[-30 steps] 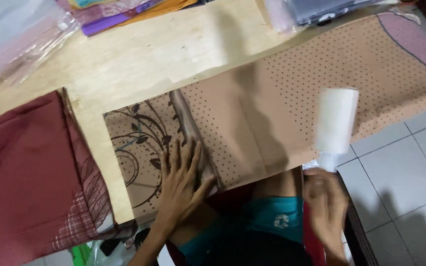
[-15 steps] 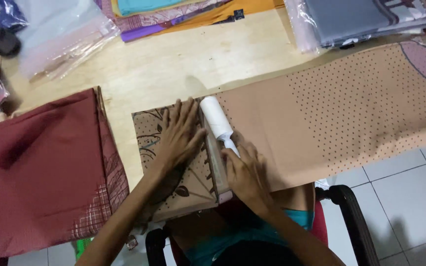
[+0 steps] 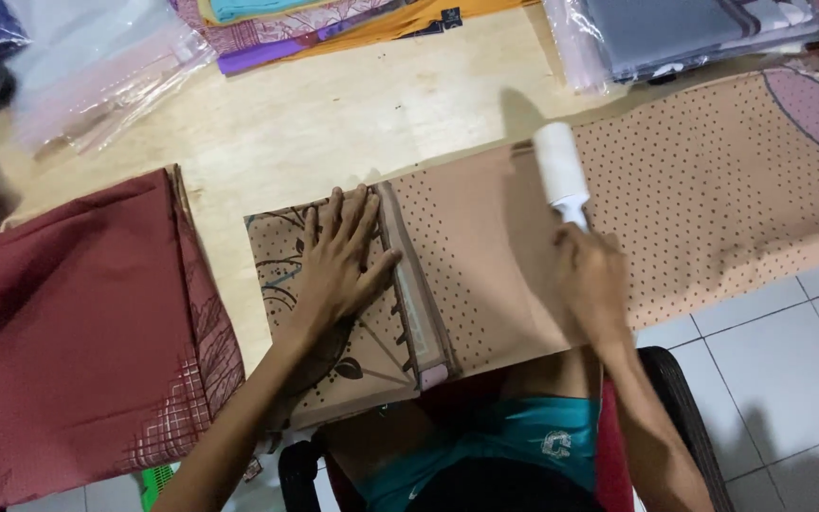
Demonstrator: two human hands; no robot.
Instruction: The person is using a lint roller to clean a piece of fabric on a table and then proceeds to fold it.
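Tan dotted cloth (image 3: 485,256) lies under both hands: left hand (image 3: 338,261) flat, right hand (image 3: 591,284) gripping lint roller (image 3: 559,169).

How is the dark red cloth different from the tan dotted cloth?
The dark red cloth is folded into a block at the left; the tan dotted cloth lies spread long, hanging off the wooden table. The dark red cloth lies untouched; on the tan dotted cloth the left hand presses flat and the right hand holds a white lint roller. Both rest on the table.

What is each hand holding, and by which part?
The right hand grips a white lint roller by its handle. The left hand holds nothing; it lies flat on the tan cloth.
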